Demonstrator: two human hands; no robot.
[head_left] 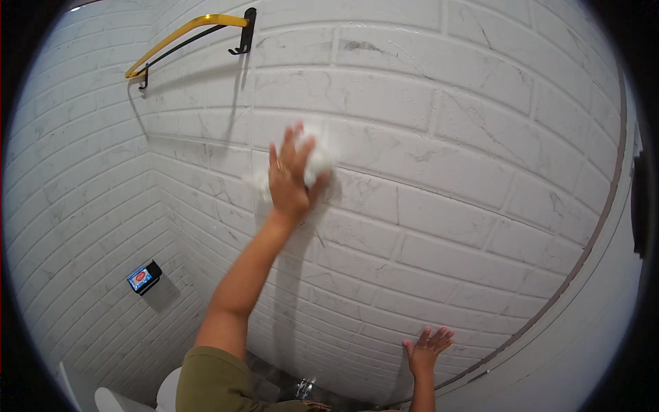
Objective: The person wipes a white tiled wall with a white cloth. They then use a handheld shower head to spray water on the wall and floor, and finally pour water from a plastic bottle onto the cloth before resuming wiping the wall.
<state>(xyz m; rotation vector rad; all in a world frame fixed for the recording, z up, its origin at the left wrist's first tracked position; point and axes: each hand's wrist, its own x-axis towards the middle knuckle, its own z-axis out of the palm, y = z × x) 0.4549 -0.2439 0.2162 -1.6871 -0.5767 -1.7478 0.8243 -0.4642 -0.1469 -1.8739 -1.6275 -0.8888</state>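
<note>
Pressed against the tiled wall point(371, 199) is a crumpled white cloth point(318, 159), blurred by motion, with my left hand point(292, 180) spread over it. A ring shows on one finger of that hand. The cloth sticks out on both sides of the palm. Lower and to the right, my right hand point(426, 351) lies flat on the same wall, fingers apart and nothing in them.
A gold and black towel rack point(199, 27) with hooks juts from the upper left wall. On the left wall sits a small black box point(145, 277) with a coloured label. White rounded fixtures point(169, 391) stand at the lower left; a door frame point(583, 309) edges the right.
</note>
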